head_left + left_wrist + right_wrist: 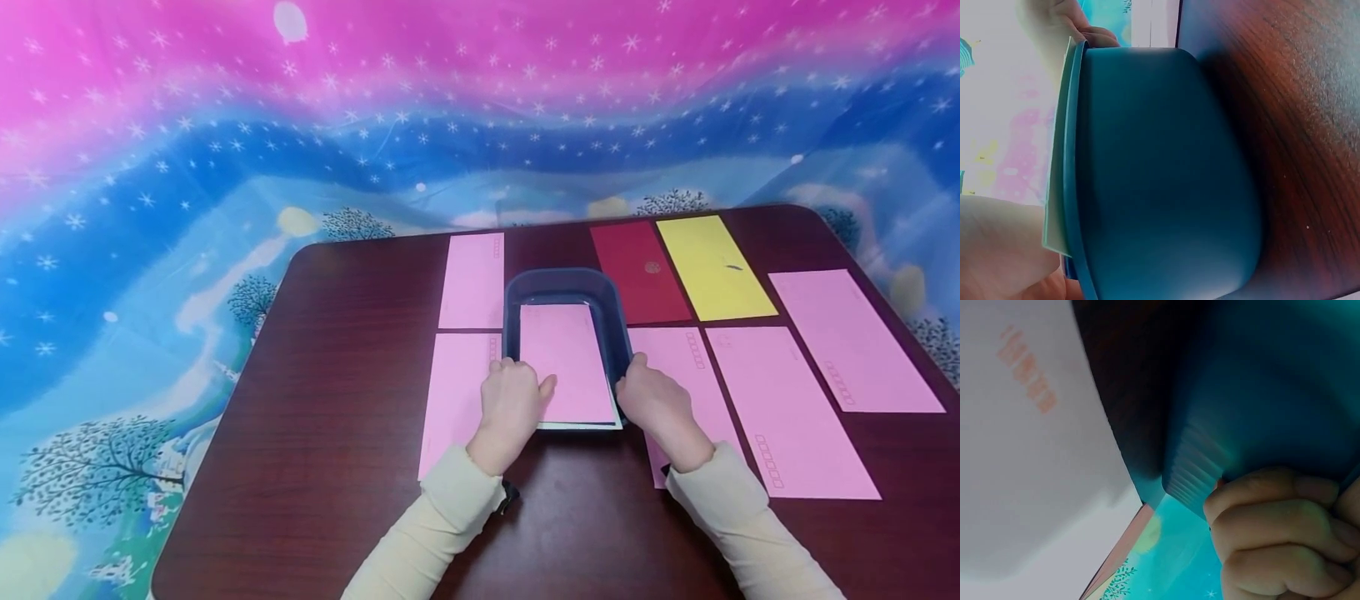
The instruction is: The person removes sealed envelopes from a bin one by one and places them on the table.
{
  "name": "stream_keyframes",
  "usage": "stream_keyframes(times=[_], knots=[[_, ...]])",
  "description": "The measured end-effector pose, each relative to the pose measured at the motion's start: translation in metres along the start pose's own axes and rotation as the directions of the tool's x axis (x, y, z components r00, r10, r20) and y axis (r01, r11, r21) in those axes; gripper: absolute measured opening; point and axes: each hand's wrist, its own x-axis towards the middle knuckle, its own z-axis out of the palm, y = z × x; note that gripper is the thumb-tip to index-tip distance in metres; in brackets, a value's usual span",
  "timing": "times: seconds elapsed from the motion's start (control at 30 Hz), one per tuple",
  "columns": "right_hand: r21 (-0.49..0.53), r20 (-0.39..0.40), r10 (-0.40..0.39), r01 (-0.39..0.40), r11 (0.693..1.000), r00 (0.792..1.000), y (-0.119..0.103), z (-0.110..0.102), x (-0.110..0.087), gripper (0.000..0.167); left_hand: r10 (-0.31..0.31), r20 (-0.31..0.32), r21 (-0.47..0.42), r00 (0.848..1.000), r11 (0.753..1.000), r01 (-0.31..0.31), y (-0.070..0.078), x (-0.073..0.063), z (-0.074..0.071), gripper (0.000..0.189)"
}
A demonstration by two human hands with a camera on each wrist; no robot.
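Observation:
A dark blue plastic basket (611, 312) stands at the middle of the table. Inside it lies a stack of envelopes (566, 358), a pink one on top, and the near ends stick out over the front rim. My left hand (513, 408) grips the basket's left rim, thumb lying over the pink envelope. At the right rim, my right hand (660, 408) holds on; its fingers (1279, 537) curl against the basket wall (1260, 419) in the right wrist view. The left wrist view shows the basket's front side (1160, 175), with envelope edges (1059, 181) above its rim.
Left of the basket lie two pink envelopes (472, 279), one behind the other. To its right are a red envelope (637, 271), a yellow envelope (716, 267) and several more pink envelopes (795, 408). All lie flat on the dark wooden table (337, 400). A patterned cloth (420, 108) hangs behind.

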Motion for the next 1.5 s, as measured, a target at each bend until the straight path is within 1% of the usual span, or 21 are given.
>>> stream_keyframes(times=[0.07,0.3,0.4,0.47,0.57,0.63,0.7,0.77,0.83,0.9,0.93,1.0,1.07,1.13,1.17,1.2,1.23,1.3,1.4,1.5], knots=[[0.0,-0.001,-0.002,0.002,1.0,1.0,0.0,0.0,0.0,0.05,0.004,-0.006,0.002,1.0,1.0,-0.004,0.0,0.0,0.0,0.043],[-0.02,0.006,0.004,-0.004,1.0,1.0,-0.001,-0.001,0.001,0.053,0.013,-0.028,0.058,1.0,0.998,-0.011,0.0,-0.002,0.001,0.048],[-0.024,0.005,0.006,-0.006,1.0,1.0,-0.001,-0.001,0.001,0.053,0.001,-0.034,0.044,0.999,0.999,0.001,0.0,-0.002,0.003,0.048],[-0.025,0.003,0.006,-0.006,1.0,1.0,-0.001,-0.001,0.001,0.053,-0.015,-0.025,0.011,1.0,1.0,0.015,0.0,-0.002,0.003,0.048],[-0.023,0.004,0.008,-0.008,1.0,1.0,-0.002,-0.001,0.0,0.053,-0.036,0.016,-0.063,0.999,0.997,0.036,-0.003,-0.002,0.003,0.043],[-0.02,0.007,0.01,-0.01,1.0,1.0,-0.002,-0.001,0.0,0.053,-0.046,0.052,-0.133,0.998,0.99,0.053,-0.005,-0.002,0.002,0.038],[-0.02,0.014,0.013,-0.013,1.0,1.0,-0.003,-0.001,0.0,0.054,-0.054,0.089,-0.205,0.995,0.976,0.071,-0.008,-0.001,0.0,0.033],[-0.02,0.019,0.018,-0.018,1.0,1.0,-0.003,-0.001,0.0,0.054,-0.055,0.119,-0.274,0.991,0.958,0.086,-0.011,-0.001,-0.001,0.031],[-0.017,0.026,0.025,-0.025,1.0,0.999,-0.002,-0.002,0.0,0.054,-0.055,0.146,-0.344,0.988,0.933,0.103,-0.014,0.0,-0.003,0.032],[-0.012,0.032,0.034,-0.034,0.999,0.999,-0.002,-0.002,0.0,0.054,-0.048,0.165,-0.415,0.985,0.903,0.114,-0.017,0.001,-0.004,0.034],[-0.01,0.033,0.036,-0.036,0.999,0.999,-0.002,-0.002,0.0,0.054,-0.048,0.177,-0.458,0.983,0.88,0.126,-0.019,0.001,-0.004,0.035],[-0.005,0.036,0.036,-0.036,0.999,0.999,-0.002,-0.002,-0.001,0.053,-0.057,0.198,-0.556,0.978,0.815,0.16,-0.021,0.003,-0.005,0.036],[-0.001,0.037,0.032,-0.032,0.999,0.999,-0.002,-0.001,-0.001,0.052,-0.074,0.217,-0.646,0.973,0.737,0.2,-0.023,0.004,-0.005,0.037],[0.001,0.031,0.024,-0.024,1.0,0.999,-0.002,-0.001,-0.001,0.052,-0.102,0.231,-0.711,0.968,0.661,0.239,-0.025,0.005,-0.005,0.036],[0.001,0.028,0.02,-0.02,1.0,0.999,-0.001,-0.001,-0.001,0.052,-0.117,0.227,-0.732,0.967,0.634,0.248,-0.026,0.006,-0.006,0.035],[0.0,0.025,0.017,-0.017,1.0,1.0,-0.001,-0.001,-0.001,0.052,-0.131,0.222,-0.744,0.966,0.618,0.255,-0.028,0.006,-0.006,0.034],[0.0,0.024,0.016,-0.016,1.0,1.0,-0.001,0.0,-0.001,0.052,-0.145,0.218,-0.754,0.965,0.603,0.261,-0.029,0.007,-0.007,0.033],[-0.001,0.02,0.014,-0.014,1.0,1.0,-0.001,0.0,-0.001,0.053,-0.167,0.192,-0.762,0.967,0.596,0.254,-0.033,0.008,-0.007,0.031],[-0.002,0.024,0.02,-0.02,1.0,1.0,-0.001,0.0,-0.001,0.054,-0.189,0.158,-0.761,0.969,0.602,0.242,-0.04,0.008,-0.01,0.028],[-0.003,0.028,0.028,-0.028,1.0,0.999,-0.001,0.0,0.0,0.056,-0.211,0.145,-0.758,0.967,0.605,0.245,-0.048,0.007,-0.013,0.026]])
